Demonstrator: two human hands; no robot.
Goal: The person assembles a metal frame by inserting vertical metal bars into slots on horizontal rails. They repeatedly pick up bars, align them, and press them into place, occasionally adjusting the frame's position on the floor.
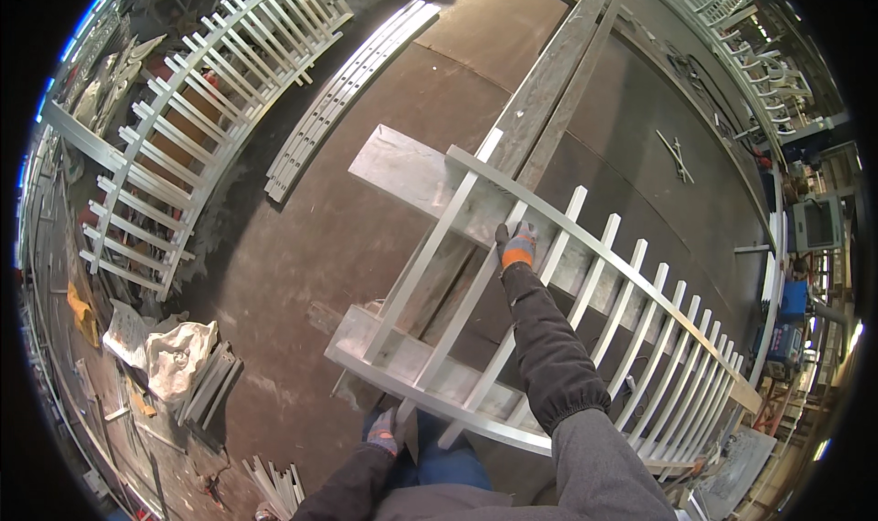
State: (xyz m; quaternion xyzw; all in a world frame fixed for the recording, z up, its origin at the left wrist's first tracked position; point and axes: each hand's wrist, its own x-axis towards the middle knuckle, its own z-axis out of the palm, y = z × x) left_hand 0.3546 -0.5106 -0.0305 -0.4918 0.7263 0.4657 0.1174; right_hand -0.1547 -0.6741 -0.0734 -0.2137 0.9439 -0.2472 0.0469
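Grey boxy screen (817, 225) at right edge of frame; crumpled whitish bag (176, 354) at lower left on floor.

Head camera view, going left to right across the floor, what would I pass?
Crumpled grey bag → fence panel lying flat → bundle of loose metal strips → left hand → right hand on the railing panel → grey box-shaped machine.

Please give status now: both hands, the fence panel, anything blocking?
Right hand grips a picket of fence panel. Left hand on its near rail. Panel lies across two metal beams. Nothing blocking.
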